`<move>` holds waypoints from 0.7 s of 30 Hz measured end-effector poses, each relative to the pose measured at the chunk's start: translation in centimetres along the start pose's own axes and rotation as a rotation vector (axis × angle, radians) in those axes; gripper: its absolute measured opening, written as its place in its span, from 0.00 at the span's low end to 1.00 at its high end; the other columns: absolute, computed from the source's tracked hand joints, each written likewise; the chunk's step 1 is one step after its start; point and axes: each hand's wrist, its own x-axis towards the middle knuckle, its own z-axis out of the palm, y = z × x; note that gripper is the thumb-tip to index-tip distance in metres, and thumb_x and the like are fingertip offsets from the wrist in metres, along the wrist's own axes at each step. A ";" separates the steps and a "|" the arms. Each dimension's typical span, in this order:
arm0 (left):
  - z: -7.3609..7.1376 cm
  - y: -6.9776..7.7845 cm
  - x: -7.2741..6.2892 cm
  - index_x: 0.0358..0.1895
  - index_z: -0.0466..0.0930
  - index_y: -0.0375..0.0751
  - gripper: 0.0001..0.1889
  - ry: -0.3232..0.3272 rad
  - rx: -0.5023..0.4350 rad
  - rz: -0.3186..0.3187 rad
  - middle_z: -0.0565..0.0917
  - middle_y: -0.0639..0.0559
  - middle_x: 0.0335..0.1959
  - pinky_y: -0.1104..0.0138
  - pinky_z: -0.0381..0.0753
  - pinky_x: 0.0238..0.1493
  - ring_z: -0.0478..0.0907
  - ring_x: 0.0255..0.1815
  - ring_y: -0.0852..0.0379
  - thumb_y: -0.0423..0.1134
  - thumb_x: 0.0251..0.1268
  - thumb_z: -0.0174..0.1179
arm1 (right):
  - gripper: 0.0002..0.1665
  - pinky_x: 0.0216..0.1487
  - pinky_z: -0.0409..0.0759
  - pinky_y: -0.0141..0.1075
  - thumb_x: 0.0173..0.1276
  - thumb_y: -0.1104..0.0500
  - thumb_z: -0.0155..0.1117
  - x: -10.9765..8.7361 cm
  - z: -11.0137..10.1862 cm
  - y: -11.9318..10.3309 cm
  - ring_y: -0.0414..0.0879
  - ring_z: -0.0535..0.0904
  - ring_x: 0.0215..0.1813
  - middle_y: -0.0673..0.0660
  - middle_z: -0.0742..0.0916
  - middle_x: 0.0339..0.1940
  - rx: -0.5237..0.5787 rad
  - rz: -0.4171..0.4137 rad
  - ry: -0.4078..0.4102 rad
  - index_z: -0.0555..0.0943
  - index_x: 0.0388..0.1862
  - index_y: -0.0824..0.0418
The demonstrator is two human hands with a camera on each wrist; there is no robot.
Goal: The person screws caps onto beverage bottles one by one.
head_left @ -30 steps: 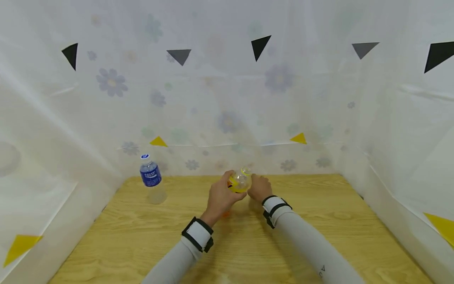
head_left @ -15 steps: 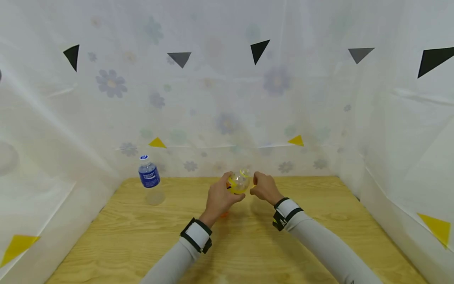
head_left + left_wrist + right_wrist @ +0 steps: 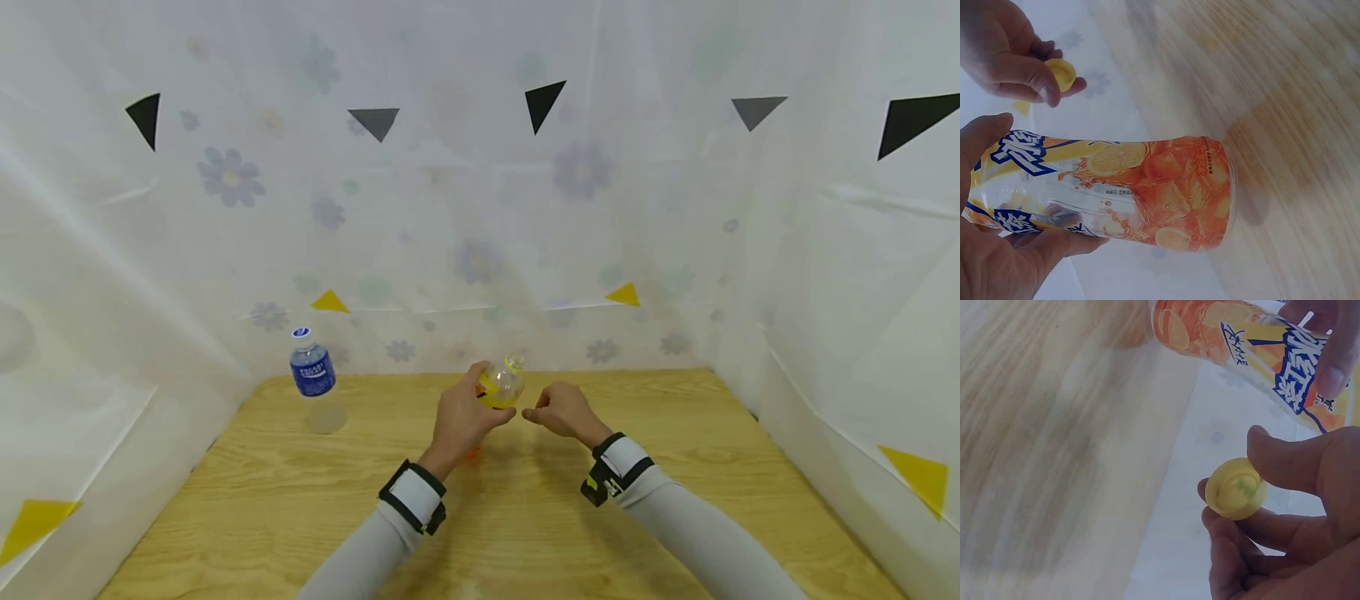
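My left hand (image 3: 463,423) grips the upper part of a clear plastic iced tea bottle (image 3: 1166,194), whose label shows orange liquid, ice cubes and lemon slices. In the head view the open neck of the bottle (image 3: 514,363) shows above the hand. Just right of it, my right hand (image 3: 564,410) pinches a yellow bottle cap (image 3: 1235,489) between thumb and fingers, its hollow inside showing in the right wrist view. The cap and the bottle are apart. In the head view the cap is hidden by the fingers.
A clear bottle with a blue label (image 3: 312,372) and a white cap stands at the back left of the wooden table (image 3: 300,508). White patterned sheets (image 3: 480,208) with triangle stickers enclose the table at the back and sides.
My right hand has come away from the bottle's neck, moving right and slightly toward me with the yellow cap. The left hand keeps its hold on the bottle almost in place.
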 end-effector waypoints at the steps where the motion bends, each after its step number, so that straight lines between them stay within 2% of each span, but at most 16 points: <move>1: 0.0 0.0 0.0 0.68 0.72 0.43 0.40 0.000 -0.001 0.000 0.87 0.43 0.52 0.53 0.86 0.47 0.86 0.51 0.46 0.46 0.51 0.79 | 0.17 0.22 0.63 0.33 0.67 0.53 0.69 -0.2 0.0 0.1 0.40 0.64 0.17 0.47 0.75 0.13 0.002 -0.001 -0.002 0.84 0.20 0.61; 3: 0.0 0.0 0.0 0.68 0.72 0.43 0.40 -0.001 0.001 -0.002 0.87 0.43 0.52 0.53 0.86 0.47 0.86 0.51 0.45 0.46 0.51 0.79 | 0.14 0.25 0.69 0.34 0.67 0.54 0.68 -0.4 0.1 0.2 0.41 0.72 0.21 0.49 0.81 0.20 0.014 0.003 -0.010 0.85 0.26 0.61; 6: 0.1 -0.1 0.0 0.68 0.72 0.44 0.40 -0.001 0.002 -0.005 0.87 0.43 0.52 0.53 0.85 0.47 0.86 0.51 0.46 0.46 0.51 0.79 | 0.09 0.35 0.80 0.41 0.65 0.57 0.69 -0.7 0.2 0.4 0.48 0.82 0.35 0.57 0.87 0.38 0.050 0.021 -0.028 0.85 0.38 0.63; 10: 0.1 -0.2 0.1 0.68 0.73 0.45 0.39 0.008 0.003 -0.002 0.87 0.44 0.51 0.53 0.85 0.46 0.86 0.51 0.46 0.45 0.50 0.79 | 0.12 0.44 0.84 0.48 0.62 0.62 0.70 -0.8 0.3 0.6 0.57 0.85 0.48 0.63 0.86 0.52 0.102 0.042 -0.059 0.84 0.44 0.64; 14: 0.1 -0.2 0.1 0.67 0.73 0.45 0.39 0.018 0.001 0.004 0.87 0.44 0.51 0.53 0.86 0.46 0.87 0.51 0.46 0.45 0.50 0.79 | 0.13 0.46 0.83 0.48 0.62 0.61 0.71 -0.8 0.3 0.8 0.57 0.84 0.49 0.63 0.86 0.51 0.102 0.058 -0.063 0.85 0.45 0.65; 17: 0.1 -0.2 0.1 0.67 0.74 0.44 0.39 0.019 -0.002 0.007 0.87 0.44 0.51 0.53 0.86 0.47 0.87 0.51 0.46 0.46 0.50 0.79 | 0.13 0.39 0.82 0.44 0.64 0.58 0.72 -1.0 0.4 0.9 0.53 0.85 0.41 0.61 0.87 0.45 0.099 0.064 -0.045 0.85 0.43 0.64; 21: 0.1 -0.2 0.0 0.67 0.73 0.43 0.39 0.015 -0.005 0.000 0.87 0.44 0.51 0.53 0.86 0.47 0.86 0.51 0.46 0.46 0.50 0.79 | 0.13 0.33 0.83 0.43 0.68 0.55 0.70 -1.2 0.4 1.1 0.49 0.86 0.31 0.61 0.89 0.38 0.174 0.066 -0.023 0.84 0.45 0.62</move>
